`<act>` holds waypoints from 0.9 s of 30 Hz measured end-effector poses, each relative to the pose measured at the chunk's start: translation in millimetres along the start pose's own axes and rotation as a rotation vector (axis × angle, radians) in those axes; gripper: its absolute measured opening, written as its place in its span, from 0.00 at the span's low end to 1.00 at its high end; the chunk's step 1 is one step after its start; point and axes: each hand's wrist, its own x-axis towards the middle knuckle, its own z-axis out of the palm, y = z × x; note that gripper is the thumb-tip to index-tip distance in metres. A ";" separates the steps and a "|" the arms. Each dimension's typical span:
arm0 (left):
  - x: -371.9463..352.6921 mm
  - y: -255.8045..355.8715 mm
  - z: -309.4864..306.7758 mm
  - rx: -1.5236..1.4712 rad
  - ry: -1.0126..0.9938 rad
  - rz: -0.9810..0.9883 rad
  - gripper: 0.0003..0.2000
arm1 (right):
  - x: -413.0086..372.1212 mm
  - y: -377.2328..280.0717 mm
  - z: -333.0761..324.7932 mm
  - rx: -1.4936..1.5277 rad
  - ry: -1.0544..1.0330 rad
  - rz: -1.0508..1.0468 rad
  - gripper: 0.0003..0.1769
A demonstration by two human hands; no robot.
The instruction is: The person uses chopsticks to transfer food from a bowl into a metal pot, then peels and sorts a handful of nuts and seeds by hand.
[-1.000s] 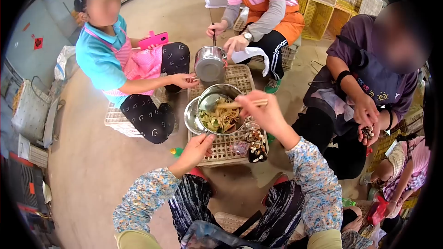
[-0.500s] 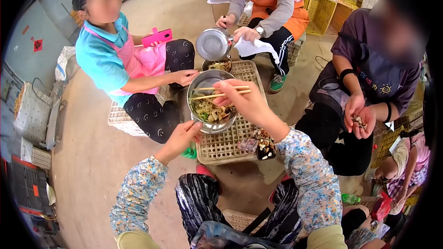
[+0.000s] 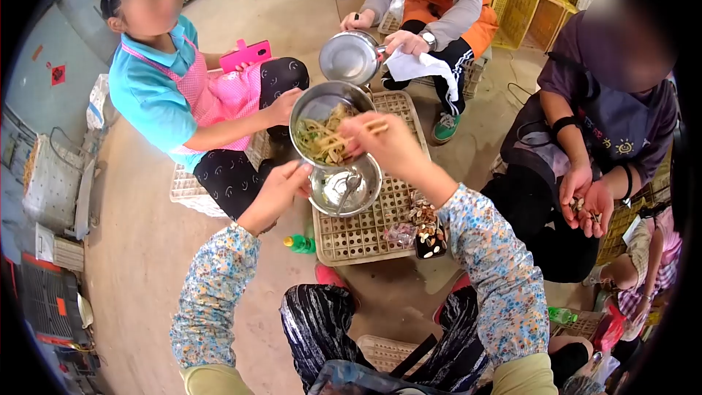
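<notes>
Head view: right hand (image 3: 386,148) reaches over the pot (image 3: 313,108) (chopsticks (image 3: 378,126) pinched).

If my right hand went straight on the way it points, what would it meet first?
Your right hand would probably meet the noodles in the metal bowl first, though its height above the rim is unclear.
</notes>
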 end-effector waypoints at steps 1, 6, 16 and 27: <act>6.6 0.2 0.6 0.022 0.022 0.011 0.16 | 6.6 0.9 -9.0 -0.029 0.065 -0.045 0.15; 38.7 -4.1 -3.0 0.130 0.113 0.078 0.16 | 38.3 17.2 -10.7 0.119 0.093 -0.133 0.15; 96.5 -16.6 -13.4 0.494 0.339 0.166 0.18 | 77.5 52.5 -34.6 0.060 0.158 -0.068 0.14; 166.1 -19.3 -0.5 1.195 0.494 0.188 0.15 | 72.4 89.0 -56.2 0.198 0.423 -0.156 0.16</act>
